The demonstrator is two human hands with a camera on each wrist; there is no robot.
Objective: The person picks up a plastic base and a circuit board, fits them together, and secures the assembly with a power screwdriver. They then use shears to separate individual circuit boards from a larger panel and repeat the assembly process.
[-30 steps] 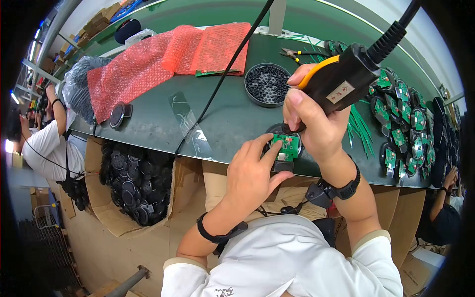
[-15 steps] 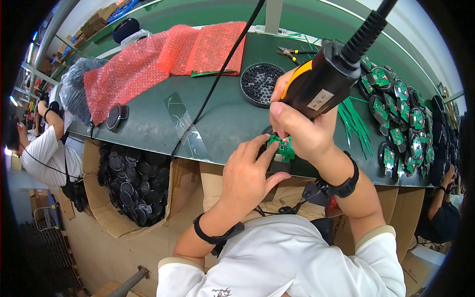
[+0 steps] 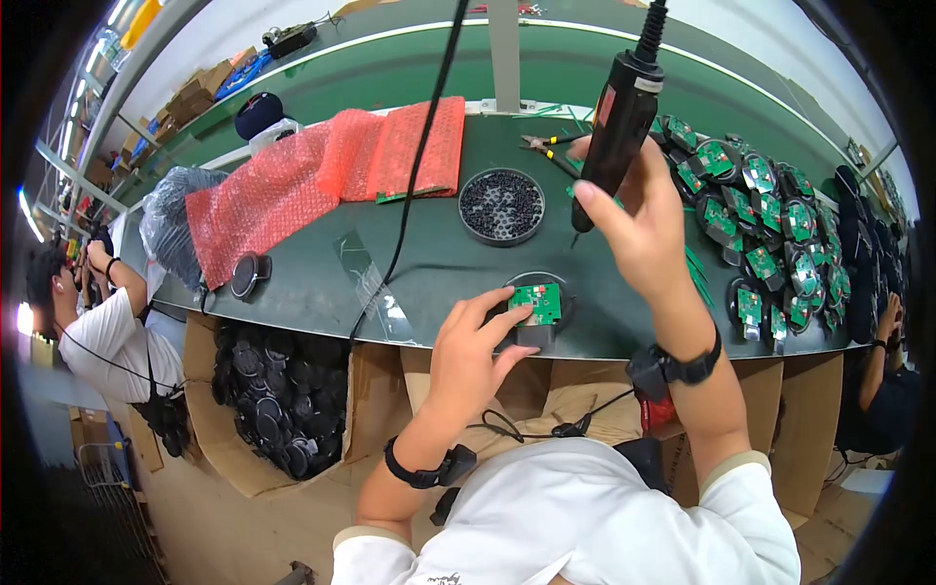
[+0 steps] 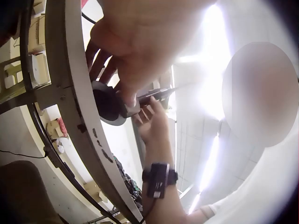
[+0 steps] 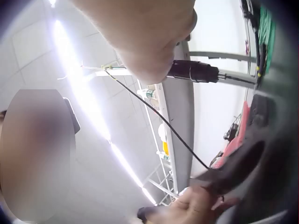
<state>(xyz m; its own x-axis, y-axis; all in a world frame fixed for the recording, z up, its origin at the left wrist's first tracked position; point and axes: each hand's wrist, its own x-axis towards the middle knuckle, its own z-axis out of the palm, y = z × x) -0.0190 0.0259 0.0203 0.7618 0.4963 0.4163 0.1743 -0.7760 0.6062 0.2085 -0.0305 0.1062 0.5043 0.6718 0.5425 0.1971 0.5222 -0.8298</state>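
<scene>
A round black housing with a green circuit board (image 3: 537, 301) lies near the bench's front edge. My left hand (image 3: 507, 324) holds it, fingers on the board's left side and thumb by the lower tab; the left wrist view shows my fingers (image 4: 99, 59) round the housing (image 4: 108, 101). My right hand (image 3: 597, 185) grips a black electric screwdriver (image 3: 614, 122) almost upright. Its bit hangs above the bench, behind and to the right of the board, touching nothing. The screwdriver body (image 5: 194, 71) also shows in the right wrist view.
A dish of black screws (image 3: 501, 205) sits behind the board. Red bubble wrap (image 3: 322, 166) lies at the back left, cutters (image 3: 544, 145) at the back, and many finished boards (image 3: 770, 224) at the right. A carton of black discs (image 3: 273, 390) stands below the bench. Another person (image 3: 93, 322) sits at the left.
My right hand has lifted the screwdriver off the board, up and back, and swung it upright. My left hand has stayed on the housing.
</scene>
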